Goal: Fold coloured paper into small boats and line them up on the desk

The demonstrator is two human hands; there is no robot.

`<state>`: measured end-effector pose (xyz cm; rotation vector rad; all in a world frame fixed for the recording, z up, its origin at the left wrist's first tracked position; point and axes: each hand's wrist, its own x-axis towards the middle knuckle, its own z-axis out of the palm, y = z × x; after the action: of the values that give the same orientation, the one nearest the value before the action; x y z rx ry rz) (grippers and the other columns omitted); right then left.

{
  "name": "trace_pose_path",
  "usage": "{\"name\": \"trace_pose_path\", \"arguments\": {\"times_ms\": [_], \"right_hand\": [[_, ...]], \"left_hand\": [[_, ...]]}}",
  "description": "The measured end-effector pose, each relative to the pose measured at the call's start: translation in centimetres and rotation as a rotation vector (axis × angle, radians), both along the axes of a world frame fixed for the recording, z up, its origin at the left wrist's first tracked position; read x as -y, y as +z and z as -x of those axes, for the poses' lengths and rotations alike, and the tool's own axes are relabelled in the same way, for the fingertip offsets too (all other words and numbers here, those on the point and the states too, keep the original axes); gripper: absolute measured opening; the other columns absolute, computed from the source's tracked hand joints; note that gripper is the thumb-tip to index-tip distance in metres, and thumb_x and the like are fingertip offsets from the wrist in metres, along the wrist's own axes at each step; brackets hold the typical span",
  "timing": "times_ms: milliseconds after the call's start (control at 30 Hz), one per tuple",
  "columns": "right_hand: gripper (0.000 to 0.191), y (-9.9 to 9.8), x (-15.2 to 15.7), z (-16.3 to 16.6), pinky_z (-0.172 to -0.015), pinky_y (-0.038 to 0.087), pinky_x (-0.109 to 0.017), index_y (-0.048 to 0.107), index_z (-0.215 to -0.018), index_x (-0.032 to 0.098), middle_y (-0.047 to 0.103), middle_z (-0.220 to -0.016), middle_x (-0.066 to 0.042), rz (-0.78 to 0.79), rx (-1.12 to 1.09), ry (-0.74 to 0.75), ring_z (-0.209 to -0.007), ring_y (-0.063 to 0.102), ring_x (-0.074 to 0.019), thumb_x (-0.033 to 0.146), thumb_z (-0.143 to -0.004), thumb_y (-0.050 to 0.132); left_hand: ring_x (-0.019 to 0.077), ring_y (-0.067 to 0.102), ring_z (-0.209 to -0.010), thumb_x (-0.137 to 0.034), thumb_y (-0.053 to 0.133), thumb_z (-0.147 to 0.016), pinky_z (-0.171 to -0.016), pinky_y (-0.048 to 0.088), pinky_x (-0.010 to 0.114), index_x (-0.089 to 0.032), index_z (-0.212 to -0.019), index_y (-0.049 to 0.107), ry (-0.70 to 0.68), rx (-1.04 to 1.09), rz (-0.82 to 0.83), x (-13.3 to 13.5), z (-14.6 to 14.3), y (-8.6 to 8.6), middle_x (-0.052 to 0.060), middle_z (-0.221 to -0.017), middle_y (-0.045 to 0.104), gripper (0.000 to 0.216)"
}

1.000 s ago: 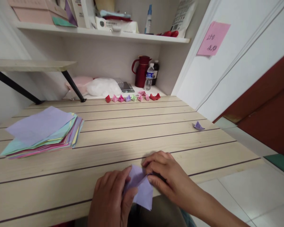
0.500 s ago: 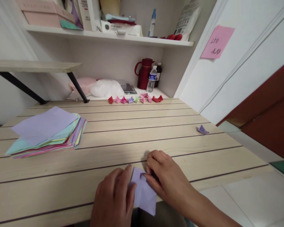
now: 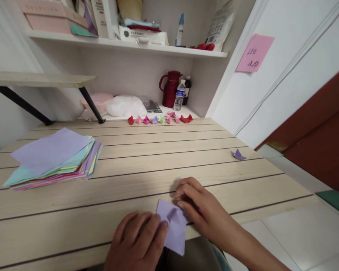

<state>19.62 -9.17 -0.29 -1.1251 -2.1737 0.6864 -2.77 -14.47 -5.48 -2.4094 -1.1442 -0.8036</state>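
A folded piece of purple paper [image 3: 177,233] lies at the table's front edge, its lower corner jutting past it. A small flap or crease stands up near its upper middle. My left hand [image 3: 139,239] is closed over the paper's left side, fingertips pressing it; the thumb's underside is hidden. At the upper right edge of the paper is my right hand [image 3: 196,201], with fingers loosely bent and the thumb apart from them. Its thumb tip is at the paper's edge; whether it touches cannot be told.
A stack of coloured paper sheets [image 3: 53,154] lies on the left. Several small folded paper pieces [image 3: 154,119] line the table's back edge. A purple folded piece [image 3: 238,154] sits at the right. Behind are a red jug [image 3: 171,90], a water bottle [image 3: 179,96] and a black-legged stand [image 3: 92,105].
My right thumb has drawn back from the paper's middle to its right edge, and the right fingers have loosened. My left fingers have shifted right over the paper. The view has moved slightly.
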Motion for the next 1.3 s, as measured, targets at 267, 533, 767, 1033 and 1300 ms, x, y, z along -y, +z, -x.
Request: {"name": "trace_pose_path", "arguments": {"times_ms": [267, 533, 767, 1033, 1300], "right_hand": [[0.01, 0.4, 2.1, -2.5, -0.086, 0.048, -0.039, 0.067, -0.094, 0.027, 0.058, -0.109, -0.005, -0.087, 0.044, 0.149, -0.104, 0.056, -0.0245, 0.026, -0.094, 0.058], [0.035, -0.4, 1.1, -1.7, -0.092, 0.043, -0.047, 0.056, -0.133, 0.029, 0.056, -0.124, -0.009, -0.245, 0.304, 0.158, -0.113, 0.052, -0.0277, 0.027, -0.098, 0.052], [0.048, 0.3, 1.2, -0.8, -0.087, 0.045, -0.049, 0.053, -0.138, 0.037, 0.06, -0.12, -0.01, -0.245, 0.408, 0.147, -0.106, 0.054, -0.0297, 0.058, -0.095, 0.048], [0.081, 0.8, 2.1, -2.6, -0.111, 0.032, -0.051, 0.034, -0.152, 0.026, 0.039, -0.154, -0.011, -0.301, 0.485, 0.294, -0.134, 0.04, -0.0323, 0.07, -0.086, 0.052], [0.075, -3.0, 3.5, -1.5, -0.122, 0.001, -0.047, 0.038, -0.15, 0.014, 0.033, -0.159, -0.005, -0.563, 0.632, 0.078, -0.141, 0.031, -0.0332, 0.045, -0.087, 0.066]], "left_hand": [[0.0177, 0.056, -0.105, -0.035, 0.043, -0.098, -0.097, 0.036, 0.034, -0.03, -0.119, 0.066, -0.057, -0.111, 0.02, -0.2, 0.7, 0.9, -0.007, -0.117, 0.072, 0.032], [0.0158, 0.057, -0.096, -0.029, 0.033, -0.101, -0.09, 0.039, 0.032, -0.028, -0.105, 0.072, -0.073, -0.027, -0.07, -0.7, 0.4, 1.8, -0.005, -0.102, 0.075, 0.039], [0.016, 0.059, -0.097, -0.023, 0.034, -0.1, -0.091, 0.039, 0.033, -0.026, -0.103, 0.072, -0.043, -0.046, -0.107, -0.5, 0.0, 1.2, -0.004, -0.1, 0.076, 0.038], [0.0171, 0.054, -0.118, -0.025, 0.046, -0.093, -0.118, 0.019, 0.036, -0.023, -0.122, 0.066, -0.068, -0.249, -0.11, 0.5, 1.6, 0.3, -0.004, -0.128, 0.068, 0.035], [0.0154, 0.053, -0.123, -0.02, 0.044, -0.091, -0.123, 0.005, 0.046, -0.035, -0.13, 0.059, 0.154, -0.035, -0.034, 2.7, -0.7, -1.8, -0.011, -0.135, 0.062, 0.044]]}}
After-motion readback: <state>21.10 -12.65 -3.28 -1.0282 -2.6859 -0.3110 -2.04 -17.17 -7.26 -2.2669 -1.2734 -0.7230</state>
